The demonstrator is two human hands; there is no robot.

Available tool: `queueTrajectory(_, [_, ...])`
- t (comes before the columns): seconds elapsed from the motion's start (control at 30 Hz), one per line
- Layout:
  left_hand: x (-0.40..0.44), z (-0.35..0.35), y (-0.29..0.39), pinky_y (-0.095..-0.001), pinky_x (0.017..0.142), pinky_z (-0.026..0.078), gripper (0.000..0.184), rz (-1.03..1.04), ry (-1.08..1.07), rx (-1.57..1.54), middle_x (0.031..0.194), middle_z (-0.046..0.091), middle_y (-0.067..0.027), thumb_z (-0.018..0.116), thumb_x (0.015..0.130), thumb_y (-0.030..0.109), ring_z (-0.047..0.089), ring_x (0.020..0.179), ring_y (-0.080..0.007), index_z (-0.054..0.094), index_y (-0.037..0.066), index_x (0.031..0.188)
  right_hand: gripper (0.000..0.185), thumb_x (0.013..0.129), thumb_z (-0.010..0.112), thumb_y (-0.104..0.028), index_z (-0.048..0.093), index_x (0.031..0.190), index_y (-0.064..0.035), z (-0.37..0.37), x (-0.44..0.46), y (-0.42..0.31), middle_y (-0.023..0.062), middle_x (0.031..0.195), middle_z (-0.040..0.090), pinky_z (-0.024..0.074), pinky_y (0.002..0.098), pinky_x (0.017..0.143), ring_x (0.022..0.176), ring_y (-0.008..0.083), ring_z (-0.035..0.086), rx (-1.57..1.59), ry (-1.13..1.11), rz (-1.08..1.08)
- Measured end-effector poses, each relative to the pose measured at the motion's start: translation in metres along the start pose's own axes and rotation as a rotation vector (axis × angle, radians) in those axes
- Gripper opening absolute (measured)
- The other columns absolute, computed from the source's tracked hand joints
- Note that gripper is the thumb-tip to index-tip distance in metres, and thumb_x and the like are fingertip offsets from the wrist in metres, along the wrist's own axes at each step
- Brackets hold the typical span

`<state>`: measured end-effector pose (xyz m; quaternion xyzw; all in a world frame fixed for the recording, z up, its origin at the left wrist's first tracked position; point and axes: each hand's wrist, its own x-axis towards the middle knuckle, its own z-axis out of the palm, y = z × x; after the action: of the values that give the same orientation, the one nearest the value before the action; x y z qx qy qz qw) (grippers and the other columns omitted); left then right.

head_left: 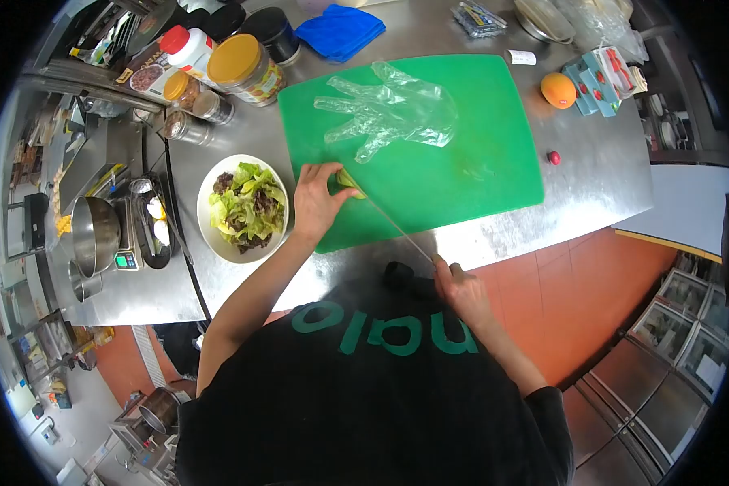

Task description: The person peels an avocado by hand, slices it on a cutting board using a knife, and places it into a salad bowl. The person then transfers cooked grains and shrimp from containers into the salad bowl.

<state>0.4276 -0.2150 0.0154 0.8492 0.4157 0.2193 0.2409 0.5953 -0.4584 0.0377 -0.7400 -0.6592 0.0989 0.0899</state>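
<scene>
My left hand (316, 201) pinches a small pale-green wedge (347, 179), perhaps a vegetable or fruit piece, at the left edge of the green cutting board (494, 113). In my right hand (462, 293), at the board's near side, is the handle of a knife (397, 227). Its thin blade slants across the board, and its tip end reaches the wedge by my left fingers. A clear plastic glove (413, 109) lies flat on the board, beyond both hands. Left of my left hand stands a white bowl (206, 219) of green and dark red lettuce (247, 206).
Jars, including a yellow-lidded one (239, 61), crowd the back left beside a blue cloth (340, 32). At right are an orange (558, 90), a blue carton (591, 87) and a small red ball-like item (553, 158). A scale (127, 259) and metal bowl (95, 235) stand left.
</scene>
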Motion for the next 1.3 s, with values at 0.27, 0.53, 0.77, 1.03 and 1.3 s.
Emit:
queueTrajectory(0.27, [0.006, -0.014, 0.004, -0.0375, 0.083, 0.046, 0.048, 0.063, -0.012, 0.022, 0.097, 0.062, -0.0084, 0.079, 0.059, 0.02, 0.053, 0.097, -0.0278, 0.061, 0.005, 0.101, 0.035, 0.083, 0.059, -0.014, 0.052, 0.118, -0.0113, -0.002, -0.002, -0.018, 0.0079, 0.067, 0.053, 0.0445, 0.0339, 0.039, 0.044, 0.0232, 0.054, 0.009, 0.037, 0.046])
queueTrajectory(0.53, [0.022, -0.003, -0.029, -0.0367, 0.084, 0.046, 0.04, 0.281, -0.198, -0.169, 0.099, 0.063, -0.0072, 0.078, 0.059, 0.015, 0.053, 0.097, -0.0266, 0.064, 0.004, 0.094, 0.036, 0.085, 0.058, -0.015, 0.052, 0.12, -0.0137, 0.001, -0.007, -0.038, 0.0074, 0.069, 0.054, 0.0451, 0.0353, 0.041, 0.047, 0.0231, 0.055, 0.018, 0.0, 0.122])
queueTrajectory(0.77, [0.028, -0.004, -0.032, -0.036, 0.081, 0.046, 0.035, 0.271, -0.233, -0.199, 0.093, 0.064, -0.0063, 0.079, 0.058, 0.016, 0.054, 0.094, -0.0256, 0.065, 0.004, 0.088, 0.033, 0.085, 0.058, -0.016, 0.054, 0.118, -0.0145, 0.001, -0.011, -0.048, 0.0089, 0.072, 0.055, 0.0462, 0.0365, 0.043, 0.05, 0.0247, 0.056, 0.012, 0.022, 0.177])
queueTrajectory(1.03, [0.029, -0.005, -0.035, -0.0361, 0.081, 0.046, 0.031, 0.261, -0.248, -0.195, 0.091, 0.064, -0.006, 0.078, 0.059, 0.014, 0.054, 0.093, -0.0254, 0.065, 0.005, 0.086, 0.032, 0.086, 0.058, -0.016, 0.055, 0.117, -0.0144, -0.002, -0.008, -0.047, 0.0087, 0.073, 0.055, 0.0462, 0.0373, 0.044, 0.051, 0.0252, 0.057, 0.024, -0.024, 0.192])
queueTrajectory(1.3, [0.03, -0.004, -0.036, -0.0359, 0.081, 0.046, 0.031, 0.254, -0.259, -0.208, 0.092, 0.064, -0.0059, 0.078, 0.059, 0.014, 0.054, 0.093, -0.0253, 0.065, 0.005, 0.085, 0.027, 0.086, 0.056, -0.014, 0.051, 0.113, -0.0113, -0.005, 0.003, -0.048, 0.0108, 0.071, 0.054, 0.0455, 0.039, 0.042, 0.052, 0.0282, 0.057, 0.015, -0.044, 0.172])
